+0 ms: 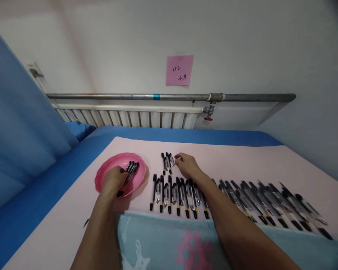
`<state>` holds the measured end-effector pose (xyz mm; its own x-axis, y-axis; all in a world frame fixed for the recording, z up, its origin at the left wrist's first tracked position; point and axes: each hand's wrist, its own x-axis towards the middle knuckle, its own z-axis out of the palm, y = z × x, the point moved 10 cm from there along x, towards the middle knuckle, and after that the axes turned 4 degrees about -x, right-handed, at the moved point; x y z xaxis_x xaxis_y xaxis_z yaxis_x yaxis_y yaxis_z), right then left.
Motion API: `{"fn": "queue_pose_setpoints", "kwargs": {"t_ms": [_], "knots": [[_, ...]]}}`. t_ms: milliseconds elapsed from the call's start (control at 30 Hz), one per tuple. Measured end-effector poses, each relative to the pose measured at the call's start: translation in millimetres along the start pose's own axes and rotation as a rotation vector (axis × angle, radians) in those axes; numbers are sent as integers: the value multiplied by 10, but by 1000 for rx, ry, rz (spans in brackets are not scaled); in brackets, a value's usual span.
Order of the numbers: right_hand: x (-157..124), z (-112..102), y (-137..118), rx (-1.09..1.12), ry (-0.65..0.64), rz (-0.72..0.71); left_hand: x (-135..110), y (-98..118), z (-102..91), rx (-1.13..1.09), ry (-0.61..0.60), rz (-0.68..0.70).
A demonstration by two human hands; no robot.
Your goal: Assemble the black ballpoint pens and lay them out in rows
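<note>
My left hand (114,177) is over a pink scalloped plate (103,168), its fingers closed around a bundle of black-capped clear pens (131,173) that lie slanted in the plate. My right hand (187,165) hovers just right of a small group of pen parts (166,163), with barrels and clear black-clipped caps. Its fingers are curled but slightly apart, and nothing shows between them. Closer to me is a row of pen barrels (169,195), with caps (166,191) and small metal tips (165,205) between them. My right forearm hides part of this row.
More pen parts (270,202) spread to the right of my right forearm. A light-blue patterned cloth (157,240) covers the near edge of the pink table surface (236,161). Behind it stand a radiator (143,118) and a metal pipe (124,96); a blue curtain (19,120) hangs left.
</note>
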<state>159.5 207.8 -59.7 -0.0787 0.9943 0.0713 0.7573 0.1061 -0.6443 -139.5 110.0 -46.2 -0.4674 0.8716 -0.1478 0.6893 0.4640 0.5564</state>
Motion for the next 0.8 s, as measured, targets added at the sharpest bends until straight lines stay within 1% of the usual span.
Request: {"fn": "queue_pose_setpoints", "kwargs": {"t_ms": [100,200,267,333,367,400,433,500,533,567,633,667,800], "knots": [[-5,-65,16,18,25,3,27,-43,9,-91,-5,-21],[-9,-197,-14,51,75,6,28,-63,-75,-235,50,-28],[-38,-308,-121,78,116,-3,-9,-32,-148,-372,99,-14],[-117,-375,-344,133,121,-48,-75,67,-162,-539,102,25],[-177,-368,-493,180,91,-83,-116,135,-134,-659,76,46],[-252,-320,-661,235,26,-126,-161,217,-89,-791,35,69],[-341,-235,-829,298,-68,-164,-207,296,-22,-1000,-24,77],[-551,19,-1112,403,-310,-196,-295,450,91,-1277,-118,87],[-641,113,-1207,439,-386,-199,-331,513,142,-1384,-158,86],[-707,185,-1265,475,-432,-192,-359,566,183,-1445,-189,86],[-761,266,-1300,517,-456,-175,-390,637,252,-1550,-244,78],[-763,289,-1293,523,-456,-172,-395,657,273,-1561,-260,76],[-734,321,-1260,433,-458,-219,-360,642,315,-1594,-280,41]]}}
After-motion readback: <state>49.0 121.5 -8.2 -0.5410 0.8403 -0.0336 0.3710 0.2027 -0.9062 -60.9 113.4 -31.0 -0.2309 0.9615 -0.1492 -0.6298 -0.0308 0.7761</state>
